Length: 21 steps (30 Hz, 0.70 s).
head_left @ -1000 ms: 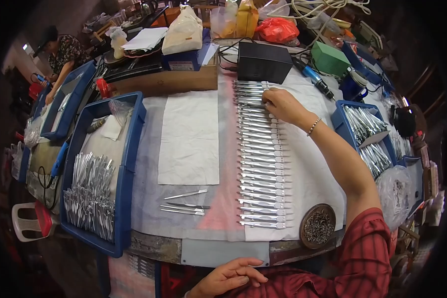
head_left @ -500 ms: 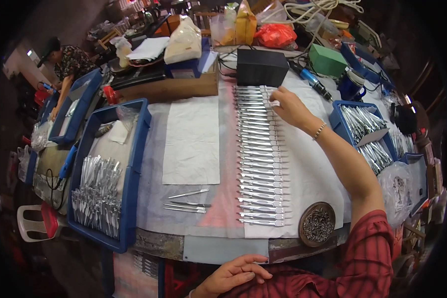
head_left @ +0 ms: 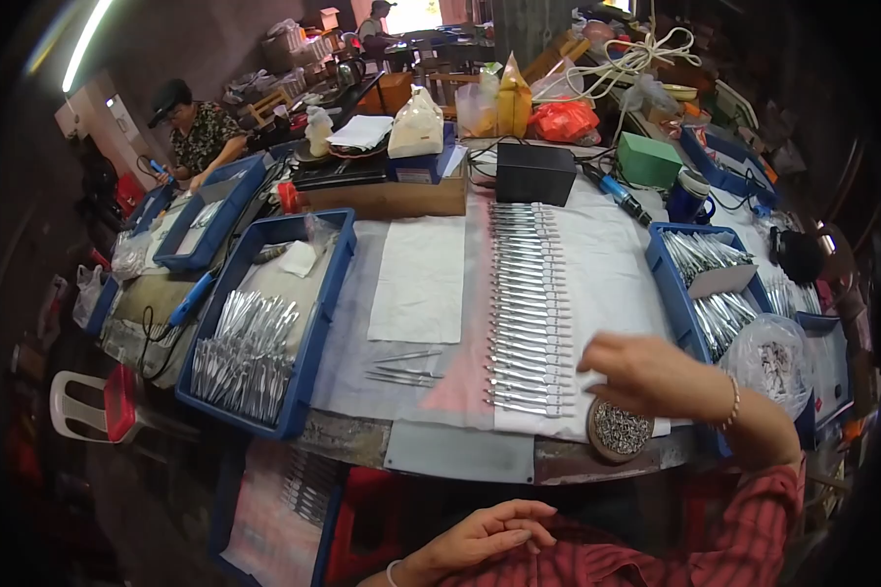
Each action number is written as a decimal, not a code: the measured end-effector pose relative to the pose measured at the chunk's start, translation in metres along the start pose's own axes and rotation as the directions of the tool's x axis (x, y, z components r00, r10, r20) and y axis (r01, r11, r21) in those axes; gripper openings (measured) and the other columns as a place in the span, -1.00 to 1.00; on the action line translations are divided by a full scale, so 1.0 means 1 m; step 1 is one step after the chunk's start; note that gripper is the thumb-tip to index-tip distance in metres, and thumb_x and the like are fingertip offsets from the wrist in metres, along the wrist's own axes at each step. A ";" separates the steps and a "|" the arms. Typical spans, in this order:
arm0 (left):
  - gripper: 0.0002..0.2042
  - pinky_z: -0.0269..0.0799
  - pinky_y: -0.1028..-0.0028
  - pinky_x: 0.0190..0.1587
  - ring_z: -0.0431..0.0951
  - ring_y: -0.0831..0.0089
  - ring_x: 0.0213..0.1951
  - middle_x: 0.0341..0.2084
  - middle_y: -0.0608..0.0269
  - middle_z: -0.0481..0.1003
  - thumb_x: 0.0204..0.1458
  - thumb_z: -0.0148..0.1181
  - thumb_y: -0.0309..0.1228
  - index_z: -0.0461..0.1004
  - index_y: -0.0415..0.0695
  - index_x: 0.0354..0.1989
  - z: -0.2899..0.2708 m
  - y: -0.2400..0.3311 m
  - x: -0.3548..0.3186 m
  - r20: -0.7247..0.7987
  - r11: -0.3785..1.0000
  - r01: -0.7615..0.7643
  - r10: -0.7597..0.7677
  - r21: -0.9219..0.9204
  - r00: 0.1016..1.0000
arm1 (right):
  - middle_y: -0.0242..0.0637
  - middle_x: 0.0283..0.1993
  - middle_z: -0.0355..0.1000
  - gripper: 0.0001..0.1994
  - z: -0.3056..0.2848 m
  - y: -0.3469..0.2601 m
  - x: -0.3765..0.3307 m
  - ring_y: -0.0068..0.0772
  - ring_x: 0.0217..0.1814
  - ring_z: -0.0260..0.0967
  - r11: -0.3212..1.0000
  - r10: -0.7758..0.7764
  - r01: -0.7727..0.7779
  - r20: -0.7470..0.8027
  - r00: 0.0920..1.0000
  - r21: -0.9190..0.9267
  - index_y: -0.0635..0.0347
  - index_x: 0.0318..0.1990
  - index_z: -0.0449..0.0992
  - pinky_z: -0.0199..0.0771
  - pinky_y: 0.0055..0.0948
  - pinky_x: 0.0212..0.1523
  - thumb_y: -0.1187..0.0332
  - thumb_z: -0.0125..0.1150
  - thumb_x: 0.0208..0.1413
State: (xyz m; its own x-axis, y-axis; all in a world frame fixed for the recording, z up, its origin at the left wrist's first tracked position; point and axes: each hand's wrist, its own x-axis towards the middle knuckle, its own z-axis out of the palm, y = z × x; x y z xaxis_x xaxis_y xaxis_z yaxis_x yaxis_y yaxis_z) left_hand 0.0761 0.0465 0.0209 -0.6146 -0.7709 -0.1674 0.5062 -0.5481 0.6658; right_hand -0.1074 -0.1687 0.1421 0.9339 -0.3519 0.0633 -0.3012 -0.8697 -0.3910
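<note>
right hand (head_left: 646, 374) | hides row (head_left: 529, 303) end | grip unclear | left hand (head_left: 485, 536) idle

Silver metal pieces (head_left: 529, 303) on white cloth (head_left: 607, 284), blue trays (head_left: 308, 333).

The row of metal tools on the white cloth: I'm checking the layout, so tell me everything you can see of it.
The row of metal tools is one long column of slim, shiny silver pieces, each lying crosswise and parallel, closely spaced. It runs from the black box at the far end to the near table edge, resting on the white cloth. The right hand hovers at its near right end; contact is unclear. Their exact kind is too small to tell.
</note>
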 end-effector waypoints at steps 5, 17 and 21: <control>-0.63 0.28 0.53 -0.02 0.41 0.50 -0.13 -0.14 0.10 0.41 0.13 -0.12 -0.51 0.14 -0.30 0.12 0.012 0.001 -0.006 -0.037 0.995 -0.057 0.060 0.080 0.997 | -0.15 -0.35 0.29 -0.82 0.020 -0.055 -0.049 -0.09 -0.37 0.32 0.958 -0.133 0.097 0.117 0.984 0.269 0.21 -0.27 0.33 0.36 -0.30 -0.42 0.32 0.05 0.04; -0.53 0.17 0.38 0.10 0.31 0.20 0.06 0.01 -0.02 0.30 0.09 -0.02 -0.23 0.20 -0.31 0.08 0.028 -0.001 0.033 0.122 0.390 -0.344 0.492 0.854 0.862 | -0.09 -0.33 0.38 -0.81 0.133 -0.068 -0.064 -0.07 -0.25 0.35 0.711 -0.240 0.183 -0.011 0.971 0.679 0.27 -0.24 0.41 0.35 -0.26 -0.23 0.38 0.09 0.01; -0.49 0.14 0.39 0.12 0.27 0.23 0.10 0.04 -0.01 0.28 0.06 0.03 -0.21 0.18 -0.31 0.10 0.038 0.010 0.029 -0.009 0.546 -0.317 0.512 0.776 0.859 | -0.13 -0.30 0.42 -0.80 0.110 -0.057 -0.062 -0.14 -0.25 0.38 0.664 -0.093 0.036 0.035 0.995 0.747 0.22 -0.18 0.43 0.37 -0.34 -0.22 0.36 0.08 0.05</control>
State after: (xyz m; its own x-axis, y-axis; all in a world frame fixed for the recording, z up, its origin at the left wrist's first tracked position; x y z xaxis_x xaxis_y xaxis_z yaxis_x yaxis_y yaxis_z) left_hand 0.0404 0.0311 0.0503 -0.2629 -0.9459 0.1902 0.0014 0.1968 0.9804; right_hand -0.1267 -0.0591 0.0597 0.9641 -0.2569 0.0670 -0.0228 -0.3314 -0.9432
